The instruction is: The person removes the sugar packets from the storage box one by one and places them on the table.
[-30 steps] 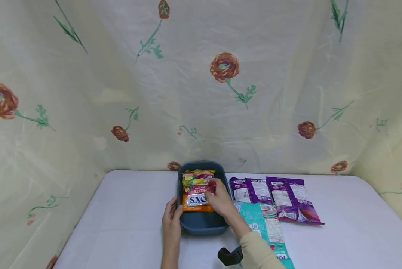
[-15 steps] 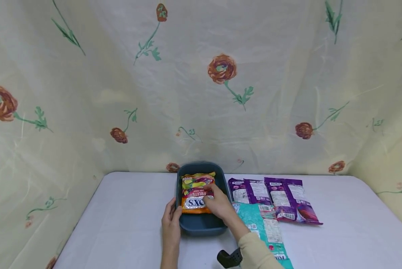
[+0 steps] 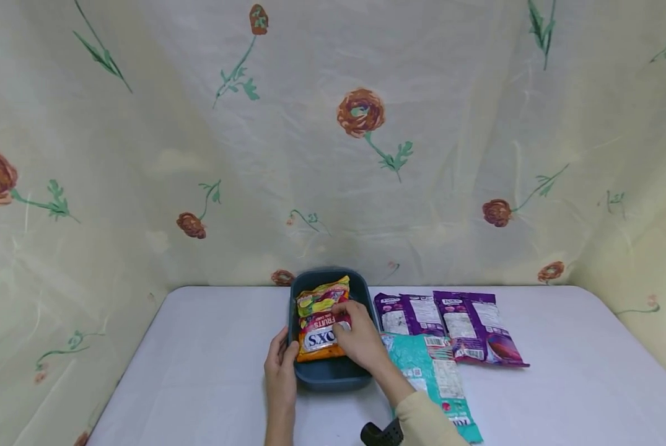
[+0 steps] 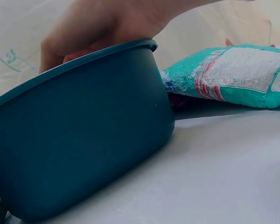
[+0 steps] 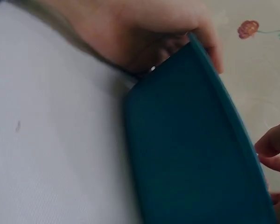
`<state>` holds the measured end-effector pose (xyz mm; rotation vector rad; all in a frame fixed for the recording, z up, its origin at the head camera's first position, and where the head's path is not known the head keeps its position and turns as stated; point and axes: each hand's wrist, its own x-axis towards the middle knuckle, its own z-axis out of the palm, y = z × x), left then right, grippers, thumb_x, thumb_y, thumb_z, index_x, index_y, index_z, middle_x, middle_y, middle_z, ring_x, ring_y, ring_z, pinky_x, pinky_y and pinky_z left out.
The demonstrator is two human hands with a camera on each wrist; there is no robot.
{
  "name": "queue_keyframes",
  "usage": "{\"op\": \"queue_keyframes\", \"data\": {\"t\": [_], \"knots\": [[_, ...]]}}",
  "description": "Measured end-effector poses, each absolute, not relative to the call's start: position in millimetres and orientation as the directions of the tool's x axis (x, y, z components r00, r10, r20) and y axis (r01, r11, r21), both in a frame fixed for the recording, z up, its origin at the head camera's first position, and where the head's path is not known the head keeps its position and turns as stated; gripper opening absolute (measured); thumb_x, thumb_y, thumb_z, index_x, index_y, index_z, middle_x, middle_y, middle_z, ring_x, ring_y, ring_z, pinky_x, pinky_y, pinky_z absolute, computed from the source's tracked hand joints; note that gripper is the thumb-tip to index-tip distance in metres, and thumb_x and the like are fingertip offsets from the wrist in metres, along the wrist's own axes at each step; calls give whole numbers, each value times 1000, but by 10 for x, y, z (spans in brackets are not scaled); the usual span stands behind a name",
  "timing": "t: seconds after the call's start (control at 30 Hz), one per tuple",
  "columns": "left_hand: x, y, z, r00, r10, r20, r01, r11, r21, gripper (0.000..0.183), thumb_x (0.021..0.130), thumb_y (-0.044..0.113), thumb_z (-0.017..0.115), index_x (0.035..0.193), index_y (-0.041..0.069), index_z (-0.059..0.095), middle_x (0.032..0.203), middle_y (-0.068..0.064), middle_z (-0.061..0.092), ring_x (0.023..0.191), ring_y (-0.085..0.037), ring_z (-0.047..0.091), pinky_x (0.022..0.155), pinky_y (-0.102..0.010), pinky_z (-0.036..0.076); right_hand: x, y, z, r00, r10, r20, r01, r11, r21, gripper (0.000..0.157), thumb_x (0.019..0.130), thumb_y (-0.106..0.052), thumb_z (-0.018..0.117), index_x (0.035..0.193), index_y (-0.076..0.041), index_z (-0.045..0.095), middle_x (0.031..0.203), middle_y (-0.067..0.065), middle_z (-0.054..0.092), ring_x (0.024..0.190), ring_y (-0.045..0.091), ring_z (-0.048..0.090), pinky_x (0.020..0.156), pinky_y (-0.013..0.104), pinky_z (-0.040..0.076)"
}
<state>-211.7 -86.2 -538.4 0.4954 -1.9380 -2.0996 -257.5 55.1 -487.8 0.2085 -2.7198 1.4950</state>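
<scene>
A dark blue-teal plastic bin [image 3: 335, 379] stands near the table's back edge. Inside it lies a yellow, red and orange bag of fruit candy [image 3: 317, 323], its lettering upside down to me and its body slanted. My left hand [image 3: 280, 367] grips the bin's left wall, with the thumb on the near side; the right wrist view shows that hand [image 5: 144, 32] curled over the rim. Reaching over the bin's right side, my right hand [image 3: 362, 341] pinches the candy bag at its right edge. In the left wrist view the bin wall hides the bag and my right fingertips.
Right of the bin lie a teal bag [image 3: 427, 365], a purple bag [image 3: 411, 314] and another purple bag [image 3: 480, 328]. A black device [image 3: 381, 433] is at my right wrist. A flowered curtain [image 3: 310, 155] hangs behind the white table [image 3: 210, 371].
The candy bag has turned to a slant, its near end shifting toward me and left, with my right hand moving along. My left hand stays on the bin. The head view has shifted slightly.
</scene>
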Motion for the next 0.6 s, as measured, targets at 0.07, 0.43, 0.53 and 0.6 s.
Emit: {"op": "queue_keyframes", "data": {"t": [0.07, 0.43, 0.53, 0.6], "knots": [[-2114, -860, -5385, -907, -415, -73, -37, -94, 995, 42, 94, 18, 51, 135, 12, 50, 143, -14, 46, 132, -29, 44, 111, -47, 33, -2570, 558, -4874, -992, -105, 67, -113, 531, -840, 25, 88, -12, 58, 113, -10, 59, 132, 14, 51, 122, 30, 48, 108, 52, 36], [-2116, -853, -5408, -895, -445, -39, 0, -87, 996, 39, 92, 12, 54, 131, 9, 54, 137, -14, 52, 126, -26, 50, 109, -42, 37, -2602, 610, -4828, -995, -75, -71, 27, 473, -881, 32, 91, -15, 56, 123, -14, 53, 132, 17, 53, 112, 29, 54, 98, 48, 45], [-2111, -855, -5404, -896, -443, -33, 4, -82, 997, 39, 92, 11, 53, 131, 9, 54, 137, -15, 52, 126, -26, 50, 109, -42, 38, -2598, 623, -4824, -994, -88, -63, 15, 471, -882, 31, 92, -15, 55, 123, -14, 52, 132, 17, 53, 110, 28, 54, 94, 45, 47], [-2104, -858, -5406, -895, -446, -24, 11, -76, 997, 39, 91, 10, 54, 130, 8, 55, 136, -15, 53, 125, -26, 51, 108, -42, 38, -2585, 630, -4818, -993, -101, -58, 1, 487, -874, 30, 92, -16, 54, 122, -15, 52, 131, 17, 54, 106, 27, 55, 90, 43, 49]]}}
